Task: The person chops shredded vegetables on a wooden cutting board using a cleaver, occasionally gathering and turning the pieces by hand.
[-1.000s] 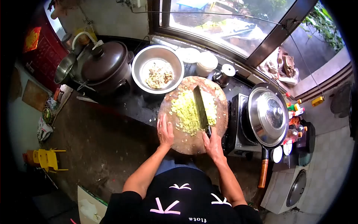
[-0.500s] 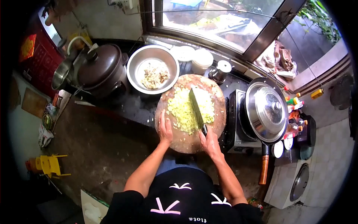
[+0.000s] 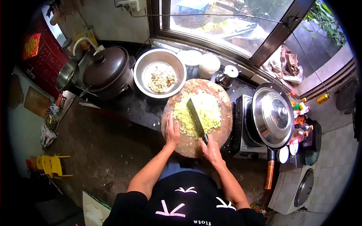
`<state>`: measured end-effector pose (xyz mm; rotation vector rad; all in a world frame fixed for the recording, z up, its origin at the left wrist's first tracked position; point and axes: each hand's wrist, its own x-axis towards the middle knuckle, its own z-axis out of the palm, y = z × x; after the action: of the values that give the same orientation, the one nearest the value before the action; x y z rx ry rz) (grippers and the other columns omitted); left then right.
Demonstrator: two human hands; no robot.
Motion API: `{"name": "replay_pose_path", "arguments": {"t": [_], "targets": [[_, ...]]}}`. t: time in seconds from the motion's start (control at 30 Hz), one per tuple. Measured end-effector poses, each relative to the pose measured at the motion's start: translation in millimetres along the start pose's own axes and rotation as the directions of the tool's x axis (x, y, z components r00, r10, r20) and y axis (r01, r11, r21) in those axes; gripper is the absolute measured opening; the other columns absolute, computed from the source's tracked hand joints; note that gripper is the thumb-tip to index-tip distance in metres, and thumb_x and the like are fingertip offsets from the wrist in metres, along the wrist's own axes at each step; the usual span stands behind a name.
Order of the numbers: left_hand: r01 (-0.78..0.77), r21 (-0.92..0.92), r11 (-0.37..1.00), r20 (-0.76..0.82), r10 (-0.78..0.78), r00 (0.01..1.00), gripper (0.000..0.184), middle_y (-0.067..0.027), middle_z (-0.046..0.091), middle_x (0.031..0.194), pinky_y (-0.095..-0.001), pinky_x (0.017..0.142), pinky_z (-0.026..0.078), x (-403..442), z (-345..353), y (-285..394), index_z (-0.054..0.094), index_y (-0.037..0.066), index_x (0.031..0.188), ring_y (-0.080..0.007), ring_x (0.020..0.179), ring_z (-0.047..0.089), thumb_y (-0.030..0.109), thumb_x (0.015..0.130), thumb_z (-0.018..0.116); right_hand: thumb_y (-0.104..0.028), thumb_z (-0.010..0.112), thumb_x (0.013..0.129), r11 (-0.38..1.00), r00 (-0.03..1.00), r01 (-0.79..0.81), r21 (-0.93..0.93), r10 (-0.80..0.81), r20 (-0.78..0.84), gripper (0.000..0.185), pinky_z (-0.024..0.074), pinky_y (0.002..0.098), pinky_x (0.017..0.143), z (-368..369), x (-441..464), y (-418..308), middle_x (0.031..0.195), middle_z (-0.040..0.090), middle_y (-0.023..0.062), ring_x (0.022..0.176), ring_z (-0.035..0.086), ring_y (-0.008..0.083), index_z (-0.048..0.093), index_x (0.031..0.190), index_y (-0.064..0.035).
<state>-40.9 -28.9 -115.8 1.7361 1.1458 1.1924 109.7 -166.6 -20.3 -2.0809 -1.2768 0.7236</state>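
Observation:
A round wooden chopping board [image 3: 188,148] carries a spread of finely chopped pale-green vegetable [image 3: 208,113]. My right hand [image 3: 211,150] is closed around the black handle of a kitchen knife [image 3: 195,116]; its broad dark blade lies across the chopped pieces, pointing away from me. At the board's left edge rests my left hand [image 3: 173,132], fingers stretched out and holding nothing, beside the chopped heap. Just behind the board to the left stands a metal bowl [image 3: 140,71] with a chopped, brownish-pale mixture [image 3: 161,79] in it.
On the right a lidded wok [image 3: 272,115] sits on a gas stove [image 3: 241,130], its wooden handle [image 3: 269,175] pointing toward me. A dark lidded pot [image 3: 106,69] stands left of the bowl. White tubs [image 3: 209,64] and a small metal pot [image 3: 229,76] line the window side.
The knife blade has shifted slightly left over the chopped vegetable. My left hand stays flat at the board's edge. The whole view has moved a little.

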Motion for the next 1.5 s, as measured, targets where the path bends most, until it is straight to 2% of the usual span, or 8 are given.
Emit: {"name": "replay_pose_path", "arguments": {"t": [0.27, 0.47, 0.57, 0.6, 0.7, 1.03, 1.17, 1.5], "targets": [[-0.072, 0.569, 0.819, 0.153, -0.019, 0.988, 0.068, -0.0280, 0.034, 0.149, -0.0485, 0.118, 0.019, 82.8, 24.0, -25.7, 0.031, -0.010, 0.144, -0.0394, 0.142, 0.027, 0.036, 0.097, 0.047, -0.016, 0.064, 0.091, 0.982, 0.970, -0.089, 0.166, 0.124, -0.209, 0.023, 0.0480, 0.0417, 0.062, -31.8, -35.2, -19.4, 0.076, 0.061, 0.0238, 0.069, 0.061, 0.0389, 0.051, 0.101, -0.0002], [-0.098, 0.218, 0.971, 0.159, 0.063, 0.985, 0.053, -0.0230, 0.052, 0.134, -0.0455, 0.111, 0.029, 117.2, 91.3, -21.8, 0.049, -0.003, 0.134, -0.0365, 0.130, 0.043, 0.035, 0.098, 0.045, -0.016, 0.065, 0.090, 0.983, 0.942, -0.110, 0.149, 0.151, -0.300, 0.022, 0.0464, 0.0380, 0.058, -33.2, -55.4, -2.4, 0.068, 0.057, 0.0181, 0.059, 0.056, 0.0276, 0.051, 0.098, 0.0000], [-0.296, 0.084, 0.952, 0.492, 0.218, 0.843, 0.041, -0.0196, 0.060, 0.122, -0.0435, 0.105, 0.034, 127.8, 96.8, -36.5, 0.059, 0.000, 0.124, -0.0341, 0.121, 0.050, 0.029, 0.098, 0.044, -0.015, 0.065, 0.090, 0.972, 0.939, -0.157, 0.174, 0.202, -0.279, 0.024, 0.0483, 0.0412, 0.059, -36.6, -60.1, 3.9, 0.073, 0.061, 0.0236, 0.067, 0.064, 0.0400, 0.050, 0.100, 0.0009], [-0.139, -0.004, 0.990, 0.461, 0.125, 0.879, 0.036, -0.0175, 0.061, 0.119, -0.0443, 0.105, 0.036, 123.7, 97.8, -25.0, 0.064, 0.001, 0.117, -0.0320, 0.117, 0.052, 0.024, 0.098, 0.044, -0.015, 0.065, 0.090, 0.967, 0.937, -0.152, 0.207, 0.207, -0.282, 0.024, 0.0484, 0.0406, 0.059, -37.5, -59.9, 3.3, 0.073, 0.061, 0.0231, 0.066, 0.064, 0.0380, 0.051, 0.101, 0.0012], [-0.599, 0.213, 0.772, 0.483, 0.449, 0.751, 0.035, -0.0161, 0.062, 0.118, -0.0457, 0.107, 0.035, 87.7, 113.0, -34.3, 0.063, 0.001, 0.117, -0.0315, 0.116, 0.053, 0.023, 0.097, 0.045, -0.015, 0.065, 0.091, 0.964, 0.929, -0.135, 0.227, 0.203, -0.311, 0.023, 0.0482, 0.0404, 0.059, -33.4, -55.6, 9.1, 0.072, 0.061, 0.0228, 0.064, 0.064, 0.0367, 0.051, 0.100, 0.0012], [-0.079, -0.105, 0.991, 0.150, 0.094, 0.984, 0.045, -0.0216, 0.050, 0.138, -0.0435, 0.115, 0.026, 37.6, 25.5, 24.4, 0.050, -0.003, 0.134, -0.0351, 0.132, 0.044, 0.024, 0.100, 0.037, -0.012, 0.061, 0.093, 0.978, 0.930, 0.003, 0.210, 0.075, -0.361, 0.024, 0.0486, 0.0468, 0.063, -28.3, -31.6, -17.4, 0.080, 0.061, 0.0290, 0.079, 0.062, 0.0488, 0.047, 0.108, -0.0002], [0.173, -0.276, 0.945, 0.091, -0.154, 0.984, 0.055, -0.0197, 0.047, 0.144, -0.0365, 0.115, 0.026, 18.4, 22.6, -6.5, 0.043, -0.006, 0.140, -0.0287, 0.137, 0.041, 0.033, 0.106, 0.023, -0.020, 0.058, 0.094, 0.994, 0.990, -0.110, -0.012, 0.108, -0.095, 0.027, 0.0448, 0.0554, 0.068, -11.8, -3.3, 22.8, 0.084, 0.061, 0.0345, 0.086, 0.058, 0.0538, 0.044, 0.104, 0.0009], [0.134, -0.346, 0.929, 0.099, -0.106, 0.989, 0.059, -0.0204, 0.045, 0.145, -0.0370, 0.115, 0.026, 24.0, 31.4, -8.9, 0.041, -0.006, 0.141, -0.0293, 0.138, 0.039, 0.037, 0.106, 0.023, -0.018, 0.054, 0.095, 0.997, 0.996, -0.081, -0.008, 0.081, -0.038, 0.024, 0.0455, 0.0564, 0.072, -18.1, -6.8, -11.4, 0.084, 0.060, 0.0348, 0.086, 0.059, 0.0533, 0.043, 0.106, 0.0000]]}}
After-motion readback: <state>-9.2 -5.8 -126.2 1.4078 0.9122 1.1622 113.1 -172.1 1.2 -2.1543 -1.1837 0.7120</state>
